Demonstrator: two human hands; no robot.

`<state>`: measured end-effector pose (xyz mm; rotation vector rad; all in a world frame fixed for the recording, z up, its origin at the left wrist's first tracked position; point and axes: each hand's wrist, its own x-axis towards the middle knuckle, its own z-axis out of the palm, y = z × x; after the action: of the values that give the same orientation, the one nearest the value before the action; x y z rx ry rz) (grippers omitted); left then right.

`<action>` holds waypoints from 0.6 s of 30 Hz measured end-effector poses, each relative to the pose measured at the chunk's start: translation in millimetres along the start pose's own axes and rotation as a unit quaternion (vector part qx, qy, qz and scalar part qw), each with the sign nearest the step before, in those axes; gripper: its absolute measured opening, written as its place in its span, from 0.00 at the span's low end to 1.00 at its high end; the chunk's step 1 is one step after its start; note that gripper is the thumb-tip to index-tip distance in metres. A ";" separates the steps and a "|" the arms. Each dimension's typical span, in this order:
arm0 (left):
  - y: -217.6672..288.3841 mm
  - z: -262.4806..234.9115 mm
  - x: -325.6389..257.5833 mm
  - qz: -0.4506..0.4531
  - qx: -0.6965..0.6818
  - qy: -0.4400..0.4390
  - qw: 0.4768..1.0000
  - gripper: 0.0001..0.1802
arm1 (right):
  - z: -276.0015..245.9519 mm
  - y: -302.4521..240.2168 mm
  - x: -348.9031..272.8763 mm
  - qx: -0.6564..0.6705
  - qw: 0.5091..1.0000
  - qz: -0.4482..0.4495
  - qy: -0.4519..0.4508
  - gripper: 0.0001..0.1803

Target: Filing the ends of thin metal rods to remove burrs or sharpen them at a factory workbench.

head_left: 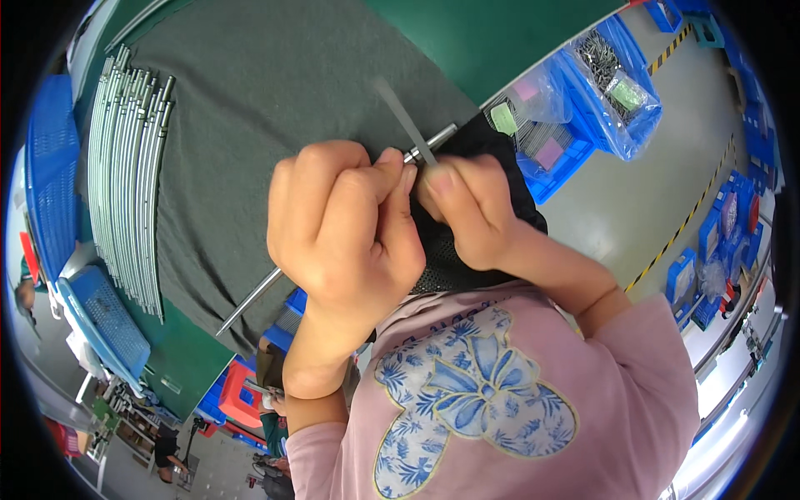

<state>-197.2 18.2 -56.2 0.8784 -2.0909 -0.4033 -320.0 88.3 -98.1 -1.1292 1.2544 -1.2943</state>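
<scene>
My left hand (342, 225) is closed round a slim metal rod (252, 302), which slants from lower left to upper right over a dark grey cloth (250, 92). The rod's far end sticks out beyond my fingertips, with narrow grooves near them. Between thumb and fingers, my right hand (471, 208) pinches a thin, flat grey strip (403, 121) that looks like a file, smeared by motion. The strip crosses the rod close to its far end; whether they touch I cannot tell. Several similar rods (129, 183) lie side by side on the cloth at the left.
At the right, blue bins (612, 92) lined with plastic bags hold small metal parts and thin rods. Blue baskets (108, 321) stand along the left of the green table (442, 42). Black-and-yellow tape (667, 246) marks the floor. Other people are at lower left.
</scene>
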 end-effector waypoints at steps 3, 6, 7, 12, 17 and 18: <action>0.4 1.7 -0.6 -0.010 0.006 -0.011 1.000 0.10 | -3.6 5.1 -18.8 -0.017 0.999 0.028 0.017 0.17; -0.6 3.2 -0.9 0.004 0.005 0.003 1.000 0.09 | -5.2 -15.4 -0.5 -0.043 0.998 0.035 0.000 0.18; -1.6 3.2 -1.0 0.007 0.003 0.004 1.000 0.10 | -7.7 -27.0 4.8 -0.037 0.996 0.077 -0.016 0.18; -0.7 4.5 -0.5 -0.004 0.014 -0.011 1.000 0.10 | -20.4 -46.1 -15.7 -0.006 0.983 0.181 -0.041 0.20; -1.5 4.3 -1.2 0.010 0.003 0.010 1.000 0.09 | -16.7 -62.9 1.8 0.035 0.968 0.243 -0.050 0.24; -1.0 5.0 -1.4 0.009 0.003 0.013 1.000 0.09 | -20.5 -61.9 -5.0 0.051 0.964 0.254 -0.058 0.24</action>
<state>-200.1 18.4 -60.6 0.8628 -2.0763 -0.3730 -342.3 95.1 -37.0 -0.7317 1.2680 -0.8807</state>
